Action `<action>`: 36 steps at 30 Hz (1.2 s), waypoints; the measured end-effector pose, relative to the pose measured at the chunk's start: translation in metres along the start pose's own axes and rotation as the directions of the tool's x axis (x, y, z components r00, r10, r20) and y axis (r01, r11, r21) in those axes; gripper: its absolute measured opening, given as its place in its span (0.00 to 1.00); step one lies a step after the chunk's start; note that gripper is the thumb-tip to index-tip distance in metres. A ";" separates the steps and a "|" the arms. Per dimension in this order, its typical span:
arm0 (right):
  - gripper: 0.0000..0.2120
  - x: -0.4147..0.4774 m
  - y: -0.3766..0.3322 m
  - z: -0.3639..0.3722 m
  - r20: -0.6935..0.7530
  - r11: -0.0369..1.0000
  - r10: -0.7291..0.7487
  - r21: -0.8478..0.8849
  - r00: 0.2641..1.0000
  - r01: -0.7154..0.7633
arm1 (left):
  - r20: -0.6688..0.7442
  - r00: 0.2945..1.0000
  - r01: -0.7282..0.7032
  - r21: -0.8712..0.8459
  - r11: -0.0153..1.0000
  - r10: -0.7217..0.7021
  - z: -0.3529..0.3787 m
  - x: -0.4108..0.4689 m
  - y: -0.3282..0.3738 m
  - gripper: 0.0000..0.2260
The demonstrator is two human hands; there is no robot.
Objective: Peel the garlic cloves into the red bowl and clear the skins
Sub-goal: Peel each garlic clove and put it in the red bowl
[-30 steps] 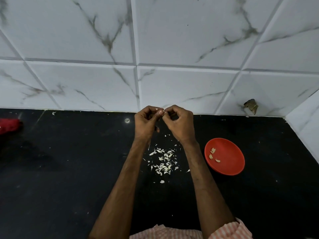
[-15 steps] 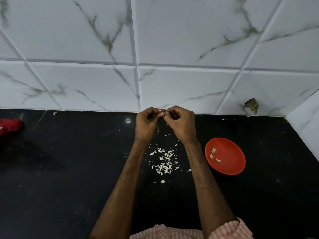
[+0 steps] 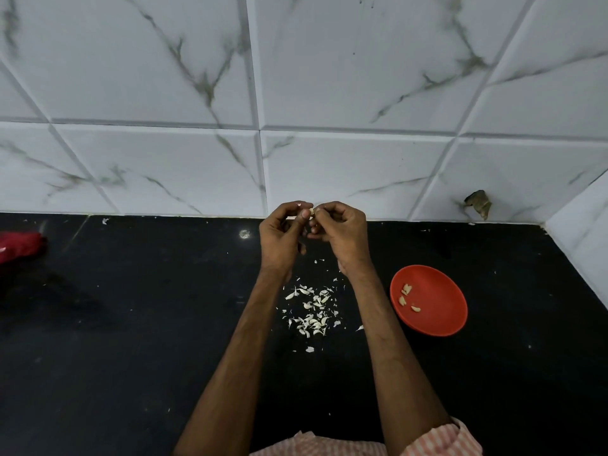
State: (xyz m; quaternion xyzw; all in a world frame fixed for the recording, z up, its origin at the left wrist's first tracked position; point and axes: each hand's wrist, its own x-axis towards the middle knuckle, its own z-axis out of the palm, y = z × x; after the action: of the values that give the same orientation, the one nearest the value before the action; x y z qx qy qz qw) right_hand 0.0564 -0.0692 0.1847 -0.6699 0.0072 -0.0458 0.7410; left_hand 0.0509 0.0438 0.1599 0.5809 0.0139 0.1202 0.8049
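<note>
At the far left edge a red object (image 3: pixel 19 246) lies on the black counter (image 3: pixel 131 324), cut off by the frame so that what it is cannot be told. Behind the counter rises a wall of white marbled tiles (image 3: pixel 329 77). Near the middle, both forearms reach forward and the two hands meet just above the counter's back edge. The left hand (image 3: pixel 281 236) has its fingers curled in, with thumb and fingertips pinching a small pale garlic clove (image 3: pixel 312 211). The right hand (image 3: pixel 345 235) is curled the same way and pinches the clove from the other side, so the clove sits between the two sets of fingertips. Below the hands, between the forearms, a loose scatter of white skins (image 3: pixel 312 312) lies on the counter. Just right of the right forearm stands the red bowl (image 3: pixel 441 311), holding a few peeled cloves (image 3: pixel 406 296) on its left side. Further right, a small brownish scrap (image 3: pixel 478 204) sits low on the wall.
</note>
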 end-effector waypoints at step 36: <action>0.07 0.004 -0.004 0.000 -0.021 0.989 0.150 -0.005 0.988 -0.151 | 0.041 0.997 0.059 0.123 0.991 -0.064 -0.010 0.004 0.003 0.07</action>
State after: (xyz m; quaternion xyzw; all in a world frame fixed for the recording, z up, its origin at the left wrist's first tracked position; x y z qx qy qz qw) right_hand 0.0597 -0.0694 0.1887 -0.6693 0.0655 0.0034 0.7401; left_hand 0.0523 0.0549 0.1595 0.6307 0.0210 0.0811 0.7715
